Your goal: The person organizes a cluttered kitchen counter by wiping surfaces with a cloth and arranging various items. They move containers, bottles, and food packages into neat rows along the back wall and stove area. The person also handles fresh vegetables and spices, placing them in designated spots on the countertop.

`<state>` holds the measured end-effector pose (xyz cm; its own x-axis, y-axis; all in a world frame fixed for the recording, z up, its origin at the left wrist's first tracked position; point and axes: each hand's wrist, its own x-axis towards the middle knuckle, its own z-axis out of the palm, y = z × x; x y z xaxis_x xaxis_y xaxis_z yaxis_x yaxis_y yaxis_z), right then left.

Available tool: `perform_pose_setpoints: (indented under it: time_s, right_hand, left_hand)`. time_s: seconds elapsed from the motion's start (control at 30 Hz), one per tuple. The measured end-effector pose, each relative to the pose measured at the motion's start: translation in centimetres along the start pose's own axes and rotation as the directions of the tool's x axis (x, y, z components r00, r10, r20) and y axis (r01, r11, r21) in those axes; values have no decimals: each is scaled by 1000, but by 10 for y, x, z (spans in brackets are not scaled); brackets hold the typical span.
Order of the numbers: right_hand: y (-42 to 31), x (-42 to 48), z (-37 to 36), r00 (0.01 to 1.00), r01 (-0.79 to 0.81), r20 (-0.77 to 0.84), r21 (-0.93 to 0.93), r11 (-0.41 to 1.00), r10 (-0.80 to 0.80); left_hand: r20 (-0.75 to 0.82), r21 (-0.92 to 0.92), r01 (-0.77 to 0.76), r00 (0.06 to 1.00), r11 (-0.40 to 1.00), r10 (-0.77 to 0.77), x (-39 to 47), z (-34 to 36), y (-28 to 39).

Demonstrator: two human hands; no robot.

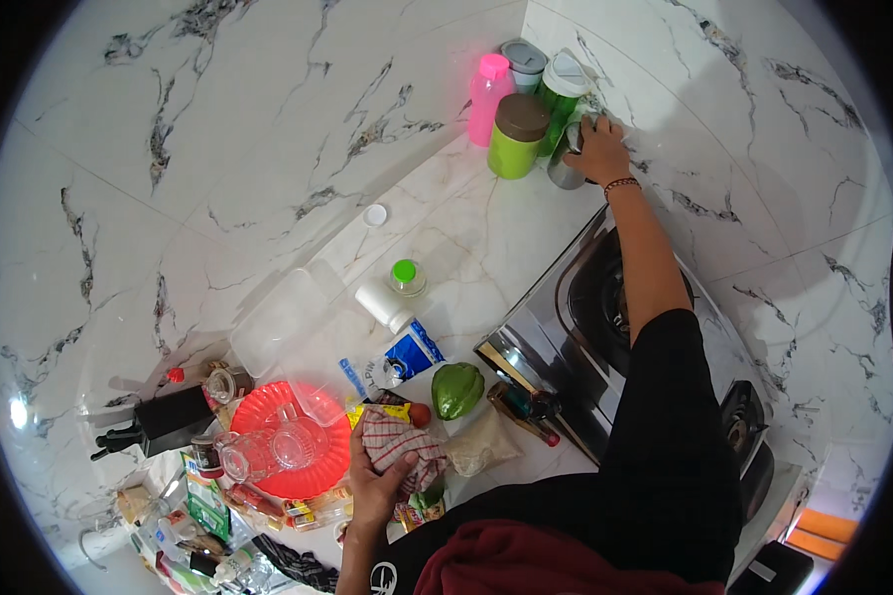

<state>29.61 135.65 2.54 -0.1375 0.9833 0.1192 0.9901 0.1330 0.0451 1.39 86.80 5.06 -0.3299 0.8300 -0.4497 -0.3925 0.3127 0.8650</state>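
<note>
My left hand (378, 483) grips a bunched red-and-white checked cloth (402, 446) near my body. At the far corner of the counter, my right hand (605, 155) is around a steel tumbler (563, 169), partly covering it. Close beside that tumbler stand a lime-green jar with a brown lid (517, 141), a green bottle with a white lid (562, 89), a pink bottle (489, 100) and a grey-lidded container (525, 63). Around the cloth lie a green chayote (458, 390), a tomato (420, 414) and a bag of pale grains (484, 446).
A gas stove (565, 312) sits under my right arm. A red plate (268, 398) carries glass mugs (298, 439). Leftward are a black knife block (171, 420) and a clear plastic box (283, 320). A white bottle (379, 305) and green-capped jar (405, 277) occupy the middle.
</note>
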Motion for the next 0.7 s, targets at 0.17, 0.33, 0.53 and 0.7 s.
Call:
perform_pose_setpoints:
  time_s: [0.17,0.33,0.53,0.7]
  right_hand:
    - [-16,-25,-45,992,-69,-108,-47,996,64]
    - [-93,-124,-117,635,625,-183,693,360,-750]
    - [-145,-181,-137,274,539,-183,842,-7,-944]
    - [-91,-99,-122,856,321,289,353,879,-428]
  left_hand:
    - [135,-16,-102,986,995,103,22,13,21]
    - [223,-283,-172,945,943,239,54,51,50]
    - [425,-380,-128,856,916,295,61,79,59]
    - [464,-125,-73,877,989,124,40,38,59]
